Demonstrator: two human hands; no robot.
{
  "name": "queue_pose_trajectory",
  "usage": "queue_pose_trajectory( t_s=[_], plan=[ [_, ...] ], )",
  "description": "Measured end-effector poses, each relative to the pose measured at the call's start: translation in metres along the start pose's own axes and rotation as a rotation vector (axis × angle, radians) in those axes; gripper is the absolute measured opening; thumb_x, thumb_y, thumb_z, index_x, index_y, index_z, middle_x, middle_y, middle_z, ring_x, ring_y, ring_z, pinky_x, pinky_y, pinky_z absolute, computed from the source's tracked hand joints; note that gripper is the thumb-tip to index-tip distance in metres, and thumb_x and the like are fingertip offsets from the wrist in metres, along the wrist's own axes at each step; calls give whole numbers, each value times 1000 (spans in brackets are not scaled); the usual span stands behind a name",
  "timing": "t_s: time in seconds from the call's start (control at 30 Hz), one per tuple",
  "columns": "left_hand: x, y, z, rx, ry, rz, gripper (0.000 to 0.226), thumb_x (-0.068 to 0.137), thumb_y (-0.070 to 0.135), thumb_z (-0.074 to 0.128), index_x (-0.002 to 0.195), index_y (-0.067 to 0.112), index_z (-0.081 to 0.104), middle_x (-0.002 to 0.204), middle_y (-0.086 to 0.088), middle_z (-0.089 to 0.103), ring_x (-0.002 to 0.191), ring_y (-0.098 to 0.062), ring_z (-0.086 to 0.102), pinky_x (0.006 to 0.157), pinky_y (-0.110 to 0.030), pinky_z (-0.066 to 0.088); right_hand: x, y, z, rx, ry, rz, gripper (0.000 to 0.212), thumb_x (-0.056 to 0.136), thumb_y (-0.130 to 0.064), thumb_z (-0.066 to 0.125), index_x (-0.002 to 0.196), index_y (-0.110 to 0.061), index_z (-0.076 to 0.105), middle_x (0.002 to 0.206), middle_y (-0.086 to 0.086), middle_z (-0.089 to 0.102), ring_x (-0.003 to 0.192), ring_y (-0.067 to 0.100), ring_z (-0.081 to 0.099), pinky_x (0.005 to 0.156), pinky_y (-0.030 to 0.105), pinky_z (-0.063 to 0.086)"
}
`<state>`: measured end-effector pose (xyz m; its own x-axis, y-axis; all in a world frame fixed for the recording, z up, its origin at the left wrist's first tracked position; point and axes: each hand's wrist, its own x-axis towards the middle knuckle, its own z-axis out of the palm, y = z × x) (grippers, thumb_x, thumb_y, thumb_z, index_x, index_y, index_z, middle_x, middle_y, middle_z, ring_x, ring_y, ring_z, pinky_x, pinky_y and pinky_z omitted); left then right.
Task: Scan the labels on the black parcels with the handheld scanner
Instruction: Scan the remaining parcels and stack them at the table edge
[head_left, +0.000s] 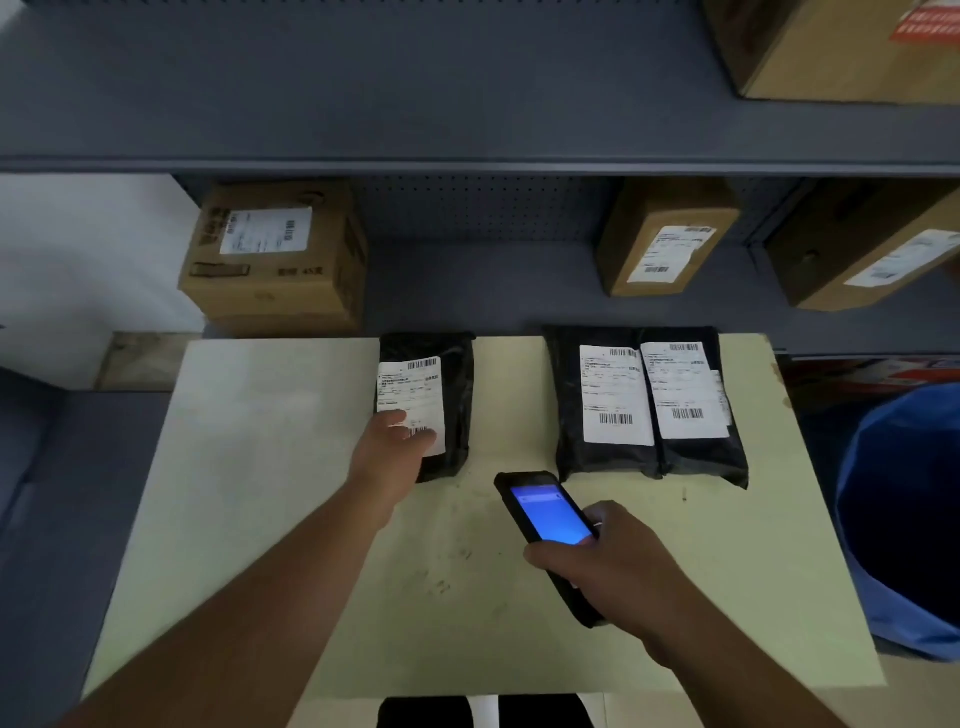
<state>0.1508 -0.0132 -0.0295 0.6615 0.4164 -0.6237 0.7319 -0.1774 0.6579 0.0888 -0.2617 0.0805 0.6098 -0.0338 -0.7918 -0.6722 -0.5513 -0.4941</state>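
Left hand (395, 441) lies flat, fingers loose, on a black parcel's (452, 400) label (415, 387); right hand (618, 566) grips the scanner (545, 512) over the worktop (270, 467).

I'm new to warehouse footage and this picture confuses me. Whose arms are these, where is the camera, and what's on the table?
The camera sits on a person's head, looking down, so the arms are that person's own. The left hand rests on the label of a single black parcel lying on the pale table. The right hand holds a handheld scanner with a lit blue screen. Two more black parcels lie side by side to the right. Cardboard boxes stand on the grey shelf behind, and a blue bin stands at the far right.
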Motion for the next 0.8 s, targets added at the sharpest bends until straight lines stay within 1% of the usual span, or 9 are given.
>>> queue_pose_trajectory(
  t_s=[0.1, 0.17, 0.27, 0.37, 0.43, 0.5, 0.6, 0.7, 0.8],
  plan=[
    [6, -9, -18, 21, 70, -14, 57, 93, 29, 70, 146, 20, 51, 144, -4, 64, 114, -23, 60, 84, -31, 43, 1, -6, 10, -13, -1, 1, 50, 70, -42, 87, 106, -21, 60, 93, 7, 73, 63, 17, 63, 53, 27, 50],
    [9, -16, -24, 24, 93, -30, 54, 93, 27, 69, 144, 19, 53, 137, -3, 67, 107, -23, 61, 78, -31, 44, 2, -10, 15, -23, -7, -1, 49, 71, -42, 87, 106, -21, 60, 90, 5, 71, 63, 16, 62, 53, 27, 50],
    [14, -25, -28, 41, 104, -66, 56, 93, 24, 67, 146, 16, 50, 128, -3, 66, 104, -24, 60, 83, -31, 42, 4, -14, 22, -43, -10, -2, 50, 71, -43, 88, 106, -21, 60, 92, 6, 73, 63, 16, 63, 54, 27, 50],
    [19, -32, -28, 47, 99, -85, 62, 91, 27, 69, 148, 16, 48, 141, -9, 64, 114, -28, 63, 87, -32, 43, 7, -17, 27, -48, -12, 1, 48, 73, -41, 88, 106, -21, 59, 90, 4, 71, 63, 16, 62, 53, 26, 50],
    [20, -34, -28, 41, 95, -103, 65, 90, 28, 72, 149, 16, 48, 145, -11, 61, 108, -25, 60, 86, -31, 43, 9, -19, 30, -54, -15, 3, 47, 74, -40, 88, 106, -21, 59, 88, 3, 69, 65, 16, 63, 55, 28, 51],
    [23, -35, -25, 40, 80, -119, 67, 90, 28, 73, 149, 14, 47, 141, -11, 63, 101, -24, 58, 80, -29, 44, 10, -21, 31, -58, -16, 11, 47, 74, -41, 87, 106, -21, 59, 88, 3, 69, 66, 16, 62, 56, 28, 51],
    [28, -35, -19, 53, 69, -128, 67, 86, 30, 77, 145, 11, 52, 131, -9, 68, 95, -23, 63, 62, -27, 45, 13, -22, 33, -60, -16, 24, 48, 73, -41, 87, 106, -21, 59, 88, 3, 69, 64, 17, 62, 56, 29, 51],
    [30, -30, -11, 52, 68, -144, 70, 77, 39, 82, 137, 13, 57, 128, -7, 69, 102, -26, 67, 78, -33, 54, 15, -22, 33, -65, -7, 36, 48, 73, -42, 86, 106, -23, 58, 88, 3, 68, 63, 15, 62, 53, 26, 50],
    [35, -28, -2, 59, 62, -177, 99, 49, 58, 82, 135, 17, 55, 130, -6, 65, 113, -30, 65, 95, -47, 59, 16, -19, 30, -68, 17, 45, 47, 72, -43, 86, 106, -24, 58, 87, 2, 67, 62, 15, 62, 51, 25, 50]
  ],
)
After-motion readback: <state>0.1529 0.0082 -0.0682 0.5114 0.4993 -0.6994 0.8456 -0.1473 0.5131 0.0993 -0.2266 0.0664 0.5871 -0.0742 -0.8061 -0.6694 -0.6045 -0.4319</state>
